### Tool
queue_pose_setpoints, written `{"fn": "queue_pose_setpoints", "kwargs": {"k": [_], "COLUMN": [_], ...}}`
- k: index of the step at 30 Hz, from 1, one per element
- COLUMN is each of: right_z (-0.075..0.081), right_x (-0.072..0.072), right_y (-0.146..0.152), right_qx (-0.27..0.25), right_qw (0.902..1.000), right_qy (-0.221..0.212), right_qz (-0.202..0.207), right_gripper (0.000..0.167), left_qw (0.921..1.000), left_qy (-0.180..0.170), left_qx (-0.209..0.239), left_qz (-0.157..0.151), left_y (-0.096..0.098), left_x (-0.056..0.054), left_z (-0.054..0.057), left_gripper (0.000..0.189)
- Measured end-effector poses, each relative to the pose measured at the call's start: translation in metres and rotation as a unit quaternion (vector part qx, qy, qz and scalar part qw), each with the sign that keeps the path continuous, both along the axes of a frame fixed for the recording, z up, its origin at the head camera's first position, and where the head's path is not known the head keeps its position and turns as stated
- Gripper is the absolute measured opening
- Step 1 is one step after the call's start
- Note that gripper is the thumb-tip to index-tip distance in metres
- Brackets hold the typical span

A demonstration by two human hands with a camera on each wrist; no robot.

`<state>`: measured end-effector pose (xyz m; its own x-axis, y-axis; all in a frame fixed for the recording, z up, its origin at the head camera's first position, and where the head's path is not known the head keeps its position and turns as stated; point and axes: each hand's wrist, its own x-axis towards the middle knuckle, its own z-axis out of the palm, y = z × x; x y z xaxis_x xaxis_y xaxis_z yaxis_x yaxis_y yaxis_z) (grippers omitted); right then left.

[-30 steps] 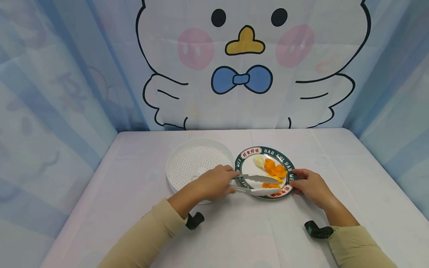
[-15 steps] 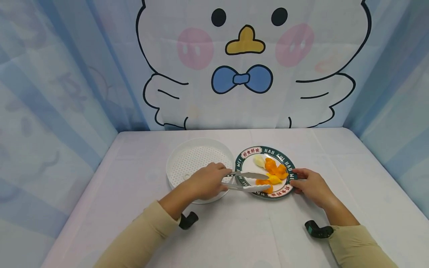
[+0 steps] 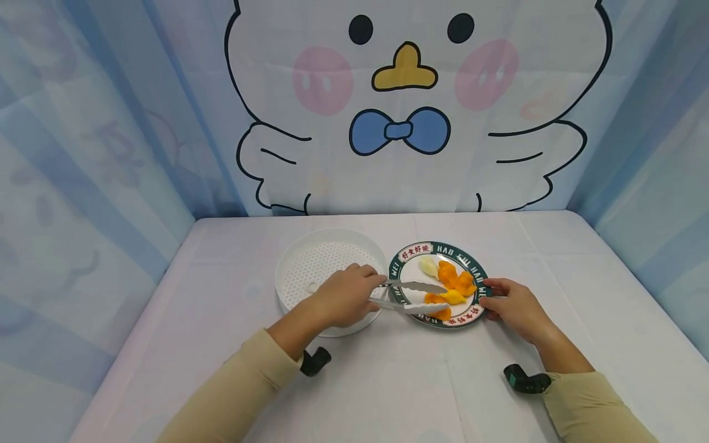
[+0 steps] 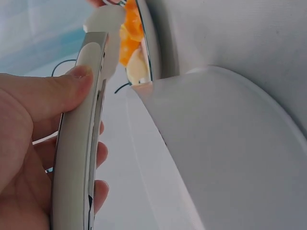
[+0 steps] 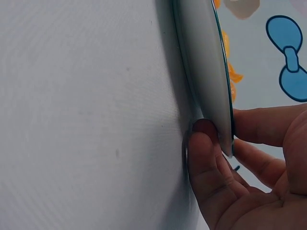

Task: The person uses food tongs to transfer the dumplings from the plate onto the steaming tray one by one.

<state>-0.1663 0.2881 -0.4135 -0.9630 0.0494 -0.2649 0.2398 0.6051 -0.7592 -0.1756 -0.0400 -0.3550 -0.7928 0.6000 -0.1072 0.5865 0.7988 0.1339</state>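
My left hand (image 3: 346, 298) grips a pair of tongs (image 3: 426, 309), thumb pressed along the handle (image 4: 76, 148) in the left wrist view. The tongs' two arms stand apart over the left and front part of a white plate with a green patterned rim (image 3: 472, 263). Several orange pieces of food (image 3: 447, 275) lie on the plate, with a yellow one (image 3: 454, 296) and a pale piece (image 3: 428, 266) near the back. The tongs' tips overlap the front orange pieces. My right hand (image 3: 517, 311) pinches the plate's right rim, fingers above and below its edge (image 5: 231, 124).
Left of the plate stands a round white tray with a perforated base (image 3: 316, 261), partly behind my left hand. Its side wall (image 4: 216, 129) fills much of the left wrist view. A white cloth covers the table (image 3: 410, 394); printed curtains (image 3: 83, 184) rise around it.
My left hand has drawn the tongs left, then slightly back right, leaving the yellow piece and front orange pieces more exposed. My right hand stays at the plate's rim.
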Motion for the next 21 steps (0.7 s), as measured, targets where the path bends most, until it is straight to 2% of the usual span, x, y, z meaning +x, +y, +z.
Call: {"fn": "queue_pose_setpoints", "kwargs": {"k": [5,10,15,21], "right_z": [-0.0014,-0.0033,-0.0023,-0.0039], "right_x": [0.0000,0.0002,0.0003,-0.0005], "right_y": [0.0005,0.0008,0.0004,0.0008], "right_qx": [-0.005,-0.026,-0.027,-0.022], "right_qw": [1.0000,0.9997,0.9996,0.9998], "right_qy": [0.001,-0.002,-0.004,-0.003], "right_qz": [0.001,-0.001,-0.004,-0.001], "right_gripper": [0.057,0.057,0.057,0.057], "left_qw": [0.9998,0.9994,0.9993,0.9988], "left_qy": [-0.011,-0.027,-0.036,-0.041], "left_qx": [-0.017,-0.021,-0.011,0.005], "left_qz": [-0.003,0.002,0.010,0.026], "left_y": [0.0055,0.0063,0.0012,-0.0023], "left_x": [-0.0052,-0.0059,-0.0047,-0.0046], "left_z": [-0.0002,0.0017,0.0053,0.0035], "left_gripper": [0.054,0.054,0.053,0.052]}}
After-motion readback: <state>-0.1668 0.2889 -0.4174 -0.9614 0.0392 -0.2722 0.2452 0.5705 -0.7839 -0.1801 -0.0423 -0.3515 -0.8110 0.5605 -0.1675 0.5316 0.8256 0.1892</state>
